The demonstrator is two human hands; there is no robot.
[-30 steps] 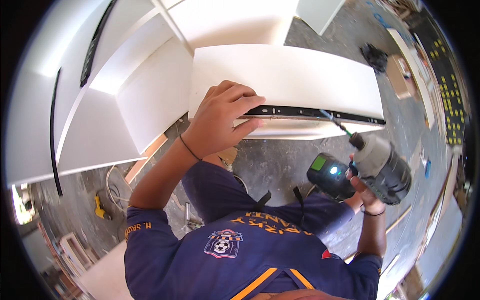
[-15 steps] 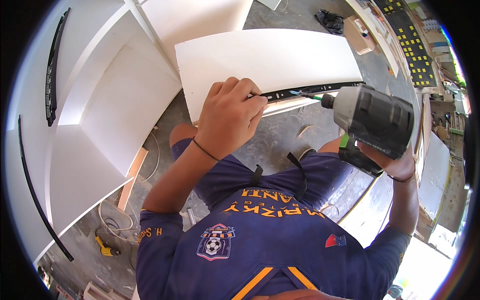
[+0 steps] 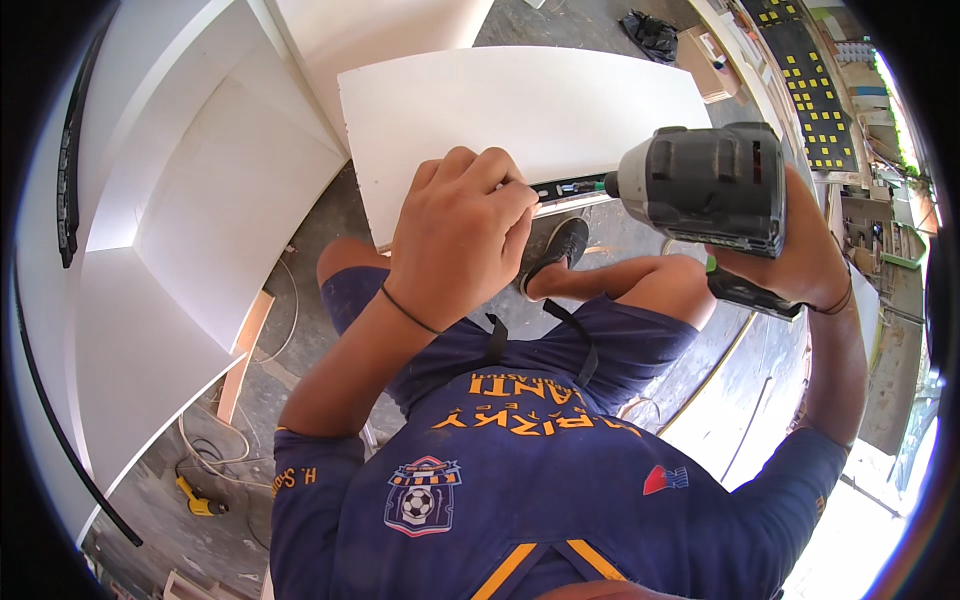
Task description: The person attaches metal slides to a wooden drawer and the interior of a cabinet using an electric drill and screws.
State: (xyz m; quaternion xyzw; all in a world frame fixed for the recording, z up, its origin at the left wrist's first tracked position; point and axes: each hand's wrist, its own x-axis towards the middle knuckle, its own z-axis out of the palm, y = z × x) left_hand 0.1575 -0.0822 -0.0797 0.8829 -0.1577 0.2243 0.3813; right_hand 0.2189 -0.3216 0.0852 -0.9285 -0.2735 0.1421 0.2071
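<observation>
A cordless impact driver, grey and black, is in my right hand, whose fingers wrap around its handle. Its bit points left and reaches the black drawer slide, near a slot. That slide lies along the near edge of a white panel. My left hand is closed in a pinch at the slide's left end, its back turned up and hiding part of the slide. Whether a screw sits at the bit's tip is hard to make out.
White cabinet carcass stands at left, with black strips along it. On the floor lie a yellow tool with cables and a wooden strip. A cardboard box and black plastic bag are at far right.
The impact driver has come left, its bit now nearer my left hand along the slide. My right leg has shifted, and its shoe now shows under the panel. The left hand keeps its pinch.
</observation>
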